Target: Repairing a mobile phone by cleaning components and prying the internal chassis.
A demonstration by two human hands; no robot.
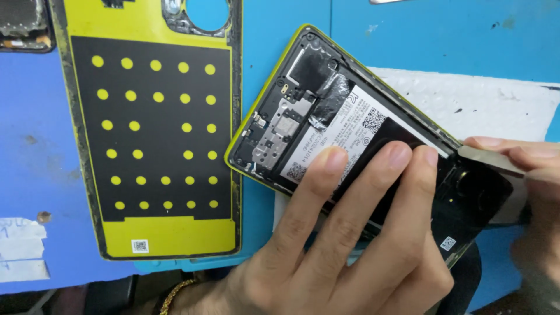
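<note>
Opened phone (326, 125), its back removed and its inner parts bare, lies tilted on the blue work mat (291, 46), partly over a white sheet (496, 102) at the right. We see its yellow-green frame along the upper-left edge, a metal shield plate (279, 129) near the lower-left end, and a battery (356, 137) with a white label and a dark film across the middle. Our left hand (350, 233) presses down on the phone, three fingers (332, 166) laid flat and spread over the battery; it pins the phone rather than closing around anything. Our right hand (539, 175) comes in from the right edge, thumb and forefinger pinched together on a thin flat metal pry tool (487, 157), whose tip touches the phone's right rim just beside the battery. A gold chain bracelet (175, 291) sits on the left wrist. Left of the phone, well apart from both hands, lies the detached back cover (154, 134), inside face up, yellow with a black panel dotted in yellow. Another dark device part (23, 26) shows at the top-left corner, and white tape strips (20, 248) stick to the mat at the lower left.
</note>
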